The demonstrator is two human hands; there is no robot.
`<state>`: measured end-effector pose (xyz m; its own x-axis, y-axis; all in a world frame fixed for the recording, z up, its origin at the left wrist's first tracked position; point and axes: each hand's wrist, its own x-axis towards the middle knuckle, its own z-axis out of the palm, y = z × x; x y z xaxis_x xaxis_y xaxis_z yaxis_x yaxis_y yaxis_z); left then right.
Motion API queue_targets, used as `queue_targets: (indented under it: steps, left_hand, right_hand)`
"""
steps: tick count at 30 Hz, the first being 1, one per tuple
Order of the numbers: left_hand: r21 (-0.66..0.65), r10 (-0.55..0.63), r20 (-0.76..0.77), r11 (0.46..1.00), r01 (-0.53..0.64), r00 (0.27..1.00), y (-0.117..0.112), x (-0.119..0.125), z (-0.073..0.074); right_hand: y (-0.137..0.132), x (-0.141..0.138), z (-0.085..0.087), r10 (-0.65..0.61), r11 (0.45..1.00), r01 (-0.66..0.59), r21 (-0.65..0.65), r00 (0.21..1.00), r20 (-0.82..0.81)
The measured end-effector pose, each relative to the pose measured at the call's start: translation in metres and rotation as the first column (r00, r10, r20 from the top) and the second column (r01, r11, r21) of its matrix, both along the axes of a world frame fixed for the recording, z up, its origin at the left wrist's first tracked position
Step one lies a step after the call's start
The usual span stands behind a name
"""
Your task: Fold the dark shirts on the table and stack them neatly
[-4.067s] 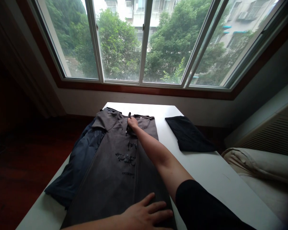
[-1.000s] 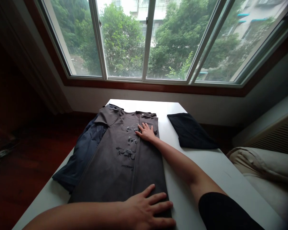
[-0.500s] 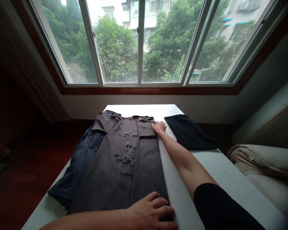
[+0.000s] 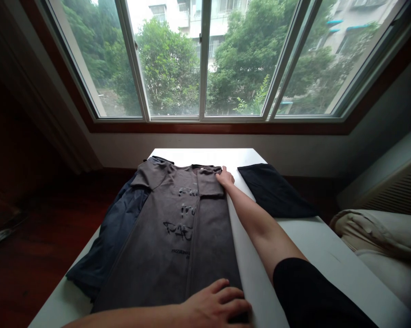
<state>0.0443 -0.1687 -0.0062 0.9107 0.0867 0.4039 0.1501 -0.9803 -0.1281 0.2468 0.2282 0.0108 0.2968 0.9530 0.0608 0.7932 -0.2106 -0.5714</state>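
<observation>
A grey T-shirt (image 4: 178, 232) with dark lettering lies lengthwise on the white table (image 4: 294, 255), its right side folded inward. My right hand (image 4: 225, 176) reaches to the far right shoulder corner of the shirt, its fingers closed on the fabric edge. At the near hem my left hand (image 4: 215, 306) presses on the shirt with fingers curled. A dark blue garment (image 4: 115, 228) lies under the shirt's left side and hangs over the table's left edge.
A folded black garment (image 4: 272, 189) lies at the table's far right. A beige cushion or bedding (image 4: 379, 237) sits to the right of the table. Behind the table runs a wide window (image 4: 205, 59) above a white wall; dark wooden floor (image 4: 28, 255) lies on the left.
My right hand slid from the middle of the shirt's chest out to its far right shoulder corner. My left hand's fingers curled on the hem.
</observation>
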Motion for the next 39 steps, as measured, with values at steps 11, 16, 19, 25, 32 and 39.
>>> queue_targets:
  steps: [11, 16, 19, 25, 32, 39]
  left_hand:
    - [0.003, -0.027, -0.069, 1.0, 0.027, 0.997, -0.001, 0.012, -0.014]
    - [-0.028, -0.048, -0.072, 0.999, 0.046, 0.996, -0.002, 0.018, -0.018]
    - [-0.028, -0.079, -0.071, 0.997, 0.077, 0.994, -0.002, 0.018, -0.015]
    - [-0.074, -0.11, -0.056, 0.992, 0.106, 0.992, -0.002, 0.018, -0.015]
    - [-0.093, -0.147, -0.068, 0.986, 0.14, 0.987, 0.003, 0.032, -0.004]
    - [-0.103, -0.123, -0.055, 0.988, 0.117, 0.991, 0.009, 0.062, 0.016]
  right_hand:
    - [0.007, 0.016, -0.006, 0.325, 0.946, -0.29, 0.145, 0.859, -0.397]
    - [0.015, 0.021, -0.013, 0.202, 0.97, -0.167, 0.176, 0.959, -0.199]
    - [0.02, 0.02, -0.013, 0.183, 0.977, -0.166, 0.133, 0.974, -0.133]
    - [0.027, 0.018, -0.007, 0.241, 0.968, -0.237, 0.083, 0.969, -0.054]
    - [0.023, 0.024, -0.003, 0.213, 0.972, -0.213, 0.103, 0.977, 0.01]
    - [0.039, 0.048, 0.024, 0.169, 0.974, -0.178, 0.142, 0.983, 0.071]
